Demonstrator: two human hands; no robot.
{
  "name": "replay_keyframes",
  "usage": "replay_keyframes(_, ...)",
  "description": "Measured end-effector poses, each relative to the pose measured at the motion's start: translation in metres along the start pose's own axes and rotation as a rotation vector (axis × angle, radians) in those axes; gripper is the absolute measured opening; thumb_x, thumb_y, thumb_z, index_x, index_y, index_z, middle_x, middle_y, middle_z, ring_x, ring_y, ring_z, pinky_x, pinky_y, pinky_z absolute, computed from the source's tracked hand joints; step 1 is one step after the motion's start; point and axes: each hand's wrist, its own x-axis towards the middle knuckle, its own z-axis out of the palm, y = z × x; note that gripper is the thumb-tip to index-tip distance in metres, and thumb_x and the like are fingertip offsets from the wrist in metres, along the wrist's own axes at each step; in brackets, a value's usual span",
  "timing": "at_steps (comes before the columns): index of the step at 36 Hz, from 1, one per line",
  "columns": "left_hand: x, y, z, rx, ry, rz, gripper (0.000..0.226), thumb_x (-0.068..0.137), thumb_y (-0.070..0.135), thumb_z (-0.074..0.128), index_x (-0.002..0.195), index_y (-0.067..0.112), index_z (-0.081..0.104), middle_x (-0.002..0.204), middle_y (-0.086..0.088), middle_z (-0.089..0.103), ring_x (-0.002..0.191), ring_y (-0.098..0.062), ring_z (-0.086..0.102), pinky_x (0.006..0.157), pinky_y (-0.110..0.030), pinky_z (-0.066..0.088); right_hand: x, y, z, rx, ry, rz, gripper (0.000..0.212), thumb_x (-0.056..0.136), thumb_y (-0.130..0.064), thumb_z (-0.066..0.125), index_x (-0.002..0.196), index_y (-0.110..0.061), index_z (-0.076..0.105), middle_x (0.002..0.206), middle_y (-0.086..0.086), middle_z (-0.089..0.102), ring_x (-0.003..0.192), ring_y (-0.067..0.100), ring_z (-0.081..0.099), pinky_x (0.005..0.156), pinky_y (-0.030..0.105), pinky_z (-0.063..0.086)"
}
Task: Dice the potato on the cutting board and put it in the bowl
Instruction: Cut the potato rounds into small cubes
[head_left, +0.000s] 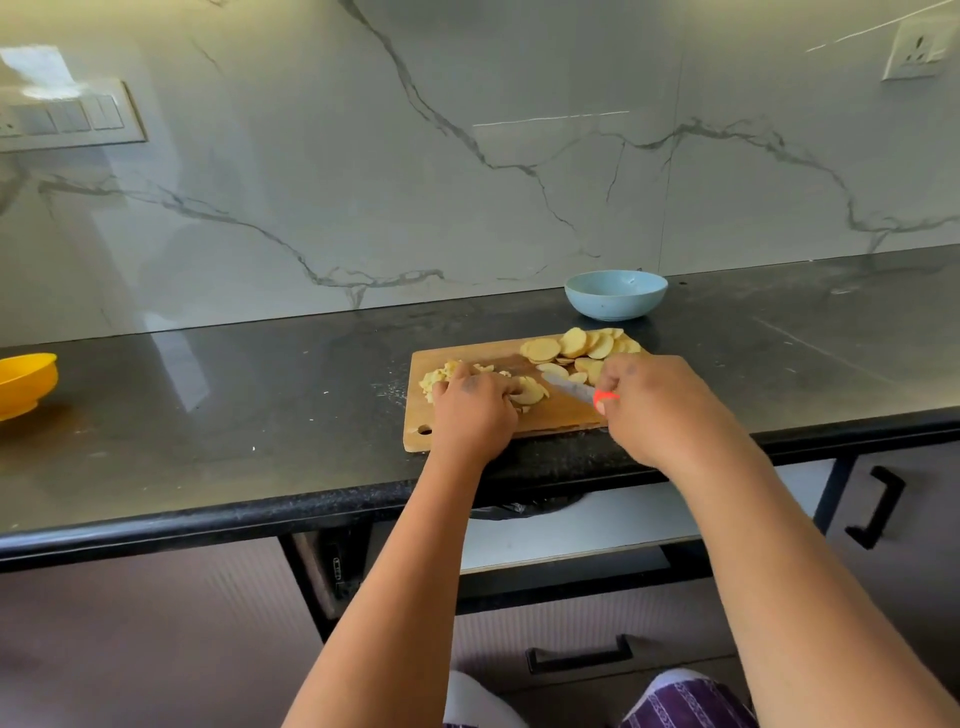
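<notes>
Nearest, at the front edge of the table (208, 415), both hands work over the wooden cutting board (561, 415), whose long axis runs along that edge; the left hand (470, 402) lies fingers-down on a small stack of potato slices (530, 391) at the board's left-middle, pinning them, with a heap of already diced pieces (439, 376) just beyond its knuckles toward the board's left end; the right hand (649, 400) is curled round the orange handle of a knife (574, 388), the blade pointing leftward and slightly away, its tip close to the pinned stack; so the coming cut, I judge, falls just right of the left fingers, and those fingers sit close to the edge; farther back, on the board's far right corner, a larger pile of uncut round slices (576, 345) waits, nearer the knife hand than the other; beyond that, near the table's back edge and apart from the board, stands the blue bowl (615, 295), which looks empty of potato; it is nearer the right hand; dicing seems well short of done; a yellow bowl (23, 382) sits at the table's far left.
</notes>
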Motion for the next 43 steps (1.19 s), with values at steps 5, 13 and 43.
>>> replay_keyframes(5, 0.0, -0.003, 0.003, 0.021, 0.006, -0.018, 0.041, 0.093, 0.012, 0.041, 0.115, 0.03, 0.071, 0.116, -0.004, 0.066, 0.12, -0.025, 0.038, 0.098, -0.04, 0.026, 0.016, -0.008, 0.034, 0.069, 0.099, -0.034, 0.024, 0.092, -0.006, 0.054, 0.114, -0.015, 0.059, 0.097, 0.005, 0.06, 0.086, 0.022, 0.058, 0.06, 0.029, 0.042)
replay_keyframes(13, 0.004, -0.002, 0.004, 0.076, 0.007, -0.036, 0.039, 0.09, 0.013, 0.042, 0.106, 0.031, 0.073, 0.107, 0.004, 0.069, 0.115, -0.023, 0.04, 0.096, -0.041, 0.028, 0.03, -0.029, 0.051, -0.042, 0.07, -0.085, 0.022, 0.093, -0.002, 0.039, 0.105, -0.014, 0.053, 0.085, 0.004, 0.049, 0.073, 0.019, 0.049, 0.053, 0.028, 0.034)
replay_keyframes(43, 0.003, -0.005, 0.006, 0.075, 0.049, -0.04, 0.039, 0.089, 0.013, 0.041, 0.1, 0.028, 0.075, 0.1, 0.003, 0.07, 0.11, -0.024, 0.042, 0.093, -0.041, 0.028, 0.027, -0.025, 0.037, -0.091, -0.082, -0.027, 0.023, 0.088, 0.0, 0.056, 0.106, -0.013, 0.052, 0.083, 0.003, 0.046, 0.072, 0.019, 0.049, 0.066, 0.031, 0.043)
